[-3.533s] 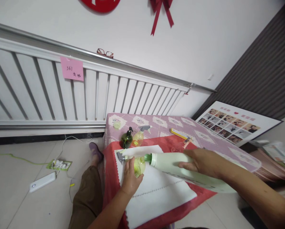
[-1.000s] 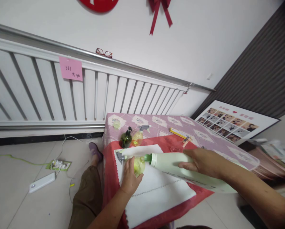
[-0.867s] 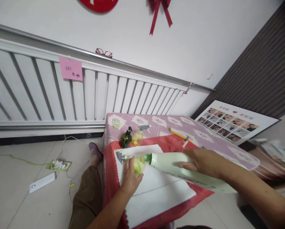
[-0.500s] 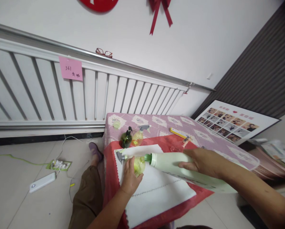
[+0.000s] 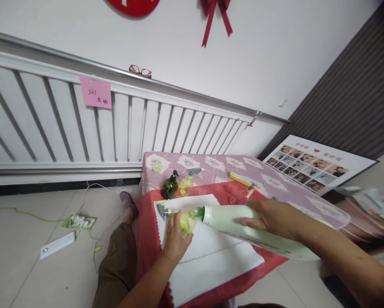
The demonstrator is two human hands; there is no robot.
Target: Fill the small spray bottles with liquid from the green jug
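My left hand [image 5: 175, 241] is closed round a small clear bottle [image 5: 188, 223] with yellow-green contents, above the white cloth [image 5: 211, 269]. From the right, my right hand [image 5: 273, 218] grips a large pale green bottle [image 5: 233, 220], tilted almost flat with its open mouth toward the small bottle. A green piece, perhaps a funnel [image 5: 198, 211], shows between the two mouths. Just beyond my left fingertips is a grey trigger spray head [image 5: 162, 210]; I cannot tell whether it touches the small bottle. The liquid flow is not clearly visible.
Behind the hands stand a dark green pump bottle [image 5: 170, 186] and a clear spray bottle [image 5: 187, 182]. A yellow boxed item [image 5: 239, 177] lies on the purple patterned tablecloth [image 5: 214, 162]. A red cloth [image 5: 150, 222] lies under the white one. A power strip [image 5: 80, 222] rests on the floor.
Both hands and both bottles keep nearly the same position. The red cloth's left side has shifted slightly outward to the left.
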